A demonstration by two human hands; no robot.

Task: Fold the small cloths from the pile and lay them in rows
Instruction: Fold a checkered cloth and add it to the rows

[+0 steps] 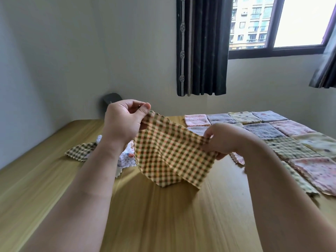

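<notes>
A checked green-and-cream cloth (169,155) hangs in the air above the wooden table (163,215). My left hand (123,122) pinches its upper left corner. My right hand (220,140) grips its right edge, lower down. The cloth's bottom sags toward the table. Behind my left forearm lies the pile (125,157): a white cloth with small prints and another checked cloth (80,150), partly hidden. To the right, folded cloths (261,130) in pink, grey, yellow and checked patterns lie in rows.
A dark small object (111,100) sits at the table's far edge against the wall. Dark curtains (201,46) hang beside a window (276,24) behind the table. The rows of cloths reach the table's right side.
</notes>
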